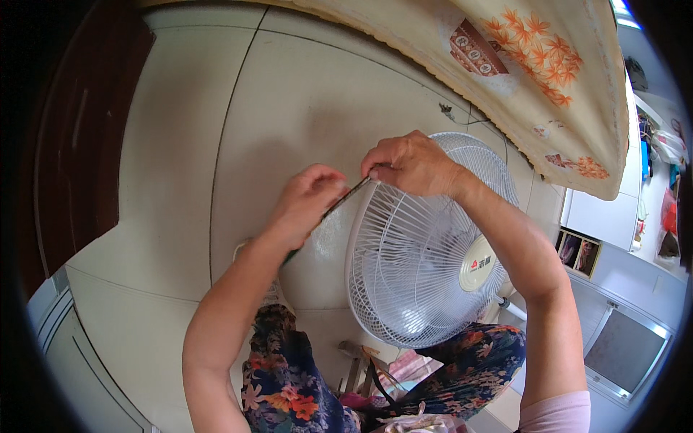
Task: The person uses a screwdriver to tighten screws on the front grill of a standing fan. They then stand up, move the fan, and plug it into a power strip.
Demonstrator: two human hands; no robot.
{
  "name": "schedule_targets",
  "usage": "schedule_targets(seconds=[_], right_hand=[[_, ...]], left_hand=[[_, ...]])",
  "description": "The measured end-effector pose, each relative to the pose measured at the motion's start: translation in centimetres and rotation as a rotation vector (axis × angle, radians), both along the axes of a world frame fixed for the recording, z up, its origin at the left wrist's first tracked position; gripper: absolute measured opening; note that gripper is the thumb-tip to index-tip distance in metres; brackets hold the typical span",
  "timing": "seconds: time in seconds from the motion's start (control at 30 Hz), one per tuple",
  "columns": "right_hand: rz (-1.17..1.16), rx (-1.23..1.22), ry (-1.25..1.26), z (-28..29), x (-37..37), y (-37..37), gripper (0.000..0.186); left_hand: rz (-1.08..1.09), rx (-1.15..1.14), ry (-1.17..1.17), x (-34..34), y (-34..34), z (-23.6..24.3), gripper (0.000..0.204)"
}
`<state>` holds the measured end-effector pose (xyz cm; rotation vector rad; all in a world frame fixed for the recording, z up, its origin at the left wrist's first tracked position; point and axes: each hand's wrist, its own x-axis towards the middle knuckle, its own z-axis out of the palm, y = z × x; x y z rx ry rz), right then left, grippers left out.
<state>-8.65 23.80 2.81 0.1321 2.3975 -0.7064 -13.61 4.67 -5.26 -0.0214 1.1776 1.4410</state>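
Note:
A white electric fan (433, 245) leans between my legs, its round wire guard tilted and a pale cap at its centre. My right hand (415, 164) pinches the guard's upper left rim, thumb and fingers closed there. My left hand (310, 202), its fingers curled and slightly blurred, is closed around what looks like a screwdriver (346, 198). Its thin dark shaft slants up to my right fingertips, and a bit of green shows below my left palm. Whatever small part lies under the right fingertips is hidden.
Pale floor tiles (170, 180) spread around the fan. A patterned cloth (505, 65) hangs at the upper right, with a plug and cord (447, 112) beside it. Dark brown furniture (83, 144) stands at the left. White cabinets (603, 216) line the right.

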Motion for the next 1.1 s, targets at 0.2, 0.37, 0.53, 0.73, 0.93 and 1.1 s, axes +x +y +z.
schedule_targets(seconds=[0.2, 0.37, 0.53, 0.73, 0.93, 1.1], right_hand=[[-0.018, -0.007, -0.019, -0.2, 0.1, 0.1, 0.015], [-0.028, -0.033, -0.035, 0.0, -0.3, -0.3, 0.015], [-0.089, -0.069, -0.068, 0.1, -0.3, -0.3, 0.013], [-0.160, -0.140, -0.104, -0.2, -0.1, -0.2, 0.011], [-0.077, -0.113, -0.023, 0.3, -0.1, -0.1, 0.012], [-0.001, -0.152, 0.133, -0.1, 0.4, 0.4, 0.019]], left_hand=[[-0.294, -0.005, -0.053, 0.8, -8.3, -2.7, 0.042], [-0.363, 0.096, 0.043, 2.7, -10.0, -3.0, 0.043], [-0.319, 0.220, -0.200, 4.0, -11.8, -4.4, 0.039], [-0.065, 0.388, -0.759, 6.0, -11.7, -2.6, 0.034], [-0.168, 0.254, -0.390, 6.4, -11.0, -0.5, 0.031], [-0.232, 0.017, 0.217, 6.9, -10.1, 1.8, 0.036]])
